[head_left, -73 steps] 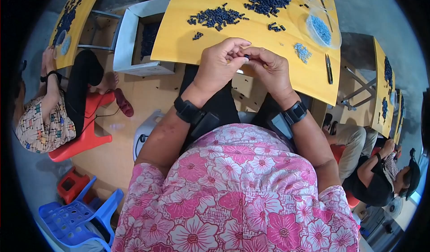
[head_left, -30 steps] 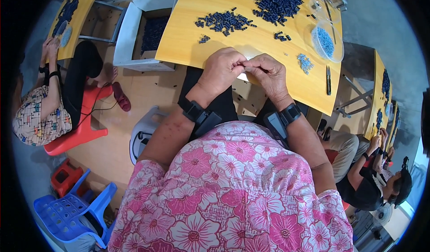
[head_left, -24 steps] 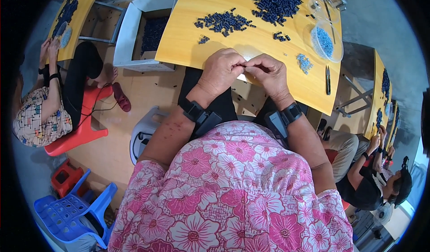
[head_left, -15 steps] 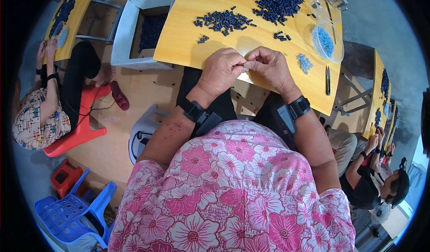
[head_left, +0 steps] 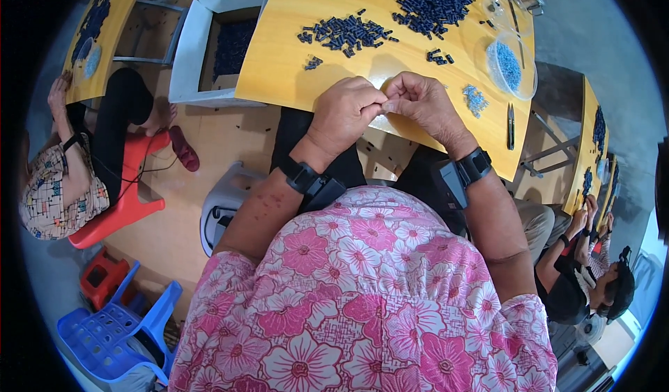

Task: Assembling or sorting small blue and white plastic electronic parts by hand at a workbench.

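Observation:
My left hand (head_left: 345, 113) and my right hand (head_left: 422, 106) meet fingertip to fingertip over the near edge of the yellow table (head_left: 279, 50). Both are closed in a pinch; whatever lies between the fingers is too small and covered to make out. Beyond them lies a group of small black cylindrical parts (head_left: 346, 34), with a far larger heap of black parts (head_left: 428, 2) behind it. Several black parts (head_left: 439, 57) lie apart beyond my right hand. To its right are a little pile of light-blue pieces (head_left: 475, 101) and black-handled tweezers (head_left: 511, 126).
A clear tub (head_left: 533, 78) of blue pieces stands at the table's right side, near a metal can (head_left: 531, 0). Left of the table is a white box (head_left: 189, 50) with dark parts inside. Other people sit at tables on both sides. A blue chair (head_left: 104, 340) stands lower left.
My hands stay pinched together at the table edge, with only a slight shift of my right wrist. At the left, a co-worker's hands have moved apart from the clear container.

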### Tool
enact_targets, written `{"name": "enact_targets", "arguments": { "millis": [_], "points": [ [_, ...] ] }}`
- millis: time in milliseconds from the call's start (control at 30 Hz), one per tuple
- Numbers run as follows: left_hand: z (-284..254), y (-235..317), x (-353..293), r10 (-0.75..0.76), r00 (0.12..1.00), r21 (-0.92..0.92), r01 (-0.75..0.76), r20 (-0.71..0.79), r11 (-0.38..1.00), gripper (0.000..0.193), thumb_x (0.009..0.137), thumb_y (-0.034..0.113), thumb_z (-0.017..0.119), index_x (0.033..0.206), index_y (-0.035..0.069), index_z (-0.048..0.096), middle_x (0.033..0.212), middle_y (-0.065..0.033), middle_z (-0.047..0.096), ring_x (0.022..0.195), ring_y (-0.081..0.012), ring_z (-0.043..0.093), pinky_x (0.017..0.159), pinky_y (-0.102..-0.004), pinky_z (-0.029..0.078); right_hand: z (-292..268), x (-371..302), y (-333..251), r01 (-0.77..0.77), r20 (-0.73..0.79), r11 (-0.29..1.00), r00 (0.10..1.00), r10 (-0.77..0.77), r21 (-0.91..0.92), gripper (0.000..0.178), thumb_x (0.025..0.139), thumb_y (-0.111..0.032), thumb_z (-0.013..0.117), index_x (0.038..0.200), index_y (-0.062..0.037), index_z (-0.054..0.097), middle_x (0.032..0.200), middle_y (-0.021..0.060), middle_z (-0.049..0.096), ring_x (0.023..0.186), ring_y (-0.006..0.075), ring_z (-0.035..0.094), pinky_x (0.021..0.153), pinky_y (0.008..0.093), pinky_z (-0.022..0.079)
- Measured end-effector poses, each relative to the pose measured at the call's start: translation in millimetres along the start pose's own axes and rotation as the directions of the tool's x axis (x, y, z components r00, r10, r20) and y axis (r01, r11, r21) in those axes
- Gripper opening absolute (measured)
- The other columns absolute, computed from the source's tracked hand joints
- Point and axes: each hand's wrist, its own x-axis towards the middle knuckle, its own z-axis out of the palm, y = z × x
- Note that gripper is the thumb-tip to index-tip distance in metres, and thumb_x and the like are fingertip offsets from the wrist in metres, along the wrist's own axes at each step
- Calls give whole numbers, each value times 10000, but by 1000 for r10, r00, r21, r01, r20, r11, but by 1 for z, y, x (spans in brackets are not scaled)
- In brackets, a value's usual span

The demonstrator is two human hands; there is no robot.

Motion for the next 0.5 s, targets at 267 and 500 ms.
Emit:
{"name": "enact_targets", "arguments": {
  "millis": [267, 500],
  "points": [
    [0, 0, 0, -76, 997, -33, 76, -6, 997, 75, 728, 57, 689, 801, 52, 670, 714, -90, 592, 646, -240, 585, 590, -319, 465, 4, 3, -5, -58, -57, 996, 997, 54, -66, 130, 754, -72, 745, 855, -32, 674, 789, 23, 670, 739, 86, 602, 698, 243, 496],
    [0, 2, 1, -149, 989, -89, 149, 7, 985, 105, 744, 105, 724, 807, 42, 669, 703, -92, 602, 626, -230, 585, 579, -313, 459, 6, 1, -6, -45, -56, 995, 997, 50, 95, 128, 747, -78, 754, 844, -42, 678, 791, 16, 674, 736, 79, 599, 701, 237, 495]
  ]
}}
